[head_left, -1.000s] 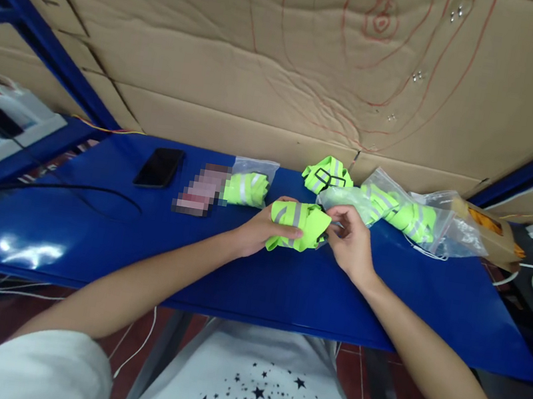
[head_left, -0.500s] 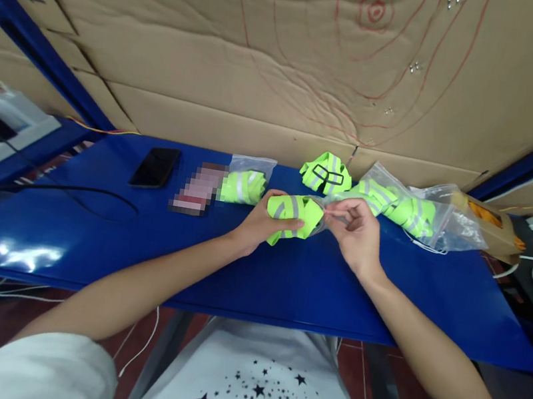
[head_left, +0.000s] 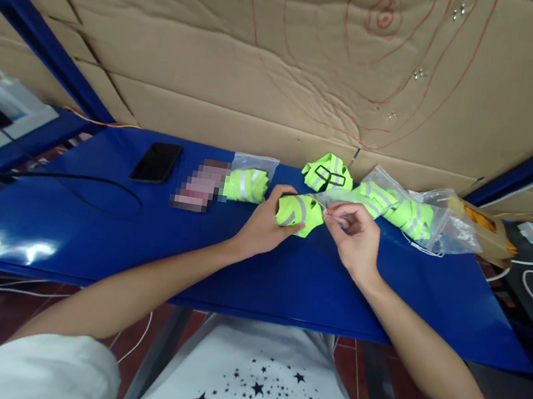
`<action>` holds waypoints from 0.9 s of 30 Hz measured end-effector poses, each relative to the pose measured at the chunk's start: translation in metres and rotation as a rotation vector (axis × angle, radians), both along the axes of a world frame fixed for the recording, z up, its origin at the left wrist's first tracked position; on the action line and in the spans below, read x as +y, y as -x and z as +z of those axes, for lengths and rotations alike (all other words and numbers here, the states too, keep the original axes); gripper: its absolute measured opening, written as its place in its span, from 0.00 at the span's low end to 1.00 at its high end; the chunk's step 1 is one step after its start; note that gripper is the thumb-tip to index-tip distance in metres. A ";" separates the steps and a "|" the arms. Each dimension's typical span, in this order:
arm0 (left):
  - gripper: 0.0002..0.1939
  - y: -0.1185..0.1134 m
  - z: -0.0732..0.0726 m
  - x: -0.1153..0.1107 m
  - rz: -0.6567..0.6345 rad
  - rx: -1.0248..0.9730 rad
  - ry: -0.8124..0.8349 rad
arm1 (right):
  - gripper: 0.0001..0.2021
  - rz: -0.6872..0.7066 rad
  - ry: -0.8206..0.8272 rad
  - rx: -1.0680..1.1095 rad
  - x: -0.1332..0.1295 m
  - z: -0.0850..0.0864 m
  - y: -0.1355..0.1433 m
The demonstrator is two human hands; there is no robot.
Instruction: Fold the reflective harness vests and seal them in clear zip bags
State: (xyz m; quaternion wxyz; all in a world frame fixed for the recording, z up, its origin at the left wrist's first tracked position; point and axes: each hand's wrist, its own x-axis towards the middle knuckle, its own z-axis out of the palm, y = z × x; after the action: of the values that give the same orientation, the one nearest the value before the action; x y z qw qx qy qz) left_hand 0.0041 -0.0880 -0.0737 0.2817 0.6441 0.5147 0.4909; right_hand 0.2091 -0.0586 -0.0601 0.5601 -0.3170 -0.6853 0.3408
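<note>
My left hand is wrapped around a rolled neon-yellow reflective strap with grey stripes, held just above the table. At the roll's right end, the thumb and fingertips of my right hand pinch a thin tan band, stretched from the roll's top edge. How far the band goes round the roll is hidden. Just behind lies a loose neon strap bundle with black buckles. More neon straps lie behind my right hand, beside a clear plastic bag.
On the left of the blue table lie a black phone, a blurred pink item and a bagged neon roll. To the right are a bagged strap and an open cardboard box. A cardboard wall stands behind.
My left hand has shifted slightly right along the roll and covers more of it. My right fingers remain at its right end, where the tan band now shows stretched. The view has tilted slightly.
</note>
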 end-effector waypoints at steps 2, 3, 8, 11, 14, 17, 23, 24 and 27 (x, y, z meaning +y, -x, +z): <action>0.31 -0.001 0.001 -0.001 0.021 -0.015 -0.030 | 0.01 -0.026 -0.164 -0.164 -0.006 -0.001 0.001; 0.31 -0.002 0.001 -0.002 0.030 -0.028 -0.035 | 0.02 -0.047 -0.255 -0.250 -0.009 -0.003 0.001; 0.36 -0.006 0.004 -0.005 0.040 -0.076 0.022 | 0.13 0.016 -0.630 -0.527 -0.014 -0.014 0.004; 0.35 -0.008 0.007 -0.003 0.053 -0.209 0.058 | 0.13 -0.008 -0.670 -0.526 -0.014 -0.015 0.005; 0.32 -0.011 0.012 0.001 0.034 -0.566 0.109 | 0.12 -0.191 -0.625 -0.445 -0.015 -0.007 0.006; 0.30 -0.013 0.019 0.002 -0.051 -0.837 0.181 | 0.10 -0.273 -0.516 -0.396 -0.014 0.000 0.005; 0.31 -0.012 0.017 0.001 -0.095 -0.896 0.279 | 0.05 -0.180 -0.392 -0.409 -0.009 -0.003 0.004; 0.31 -0.013 0.016 0.001 -0.099 -0.890 0.290 | 0.05 -0.185 -0.384 -0.413 -0.008 -0.005 0.004; 0.30 -0.014 0.014 0.001 -0.115 -0.882 0.299 | 0.05 -0.206 -0.429 -0.488 -0.005 -0.008 0.002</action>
State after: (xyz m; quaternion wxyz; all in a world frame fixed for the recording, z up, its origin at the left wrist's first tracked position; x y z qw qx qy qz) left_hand 0.0177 -0.0870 -0.0595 0.5899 0.3540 0.3744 0.6217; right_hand 0.2068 -0.0641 -0.0679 0.4651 -0.3318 -0.8195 0.0448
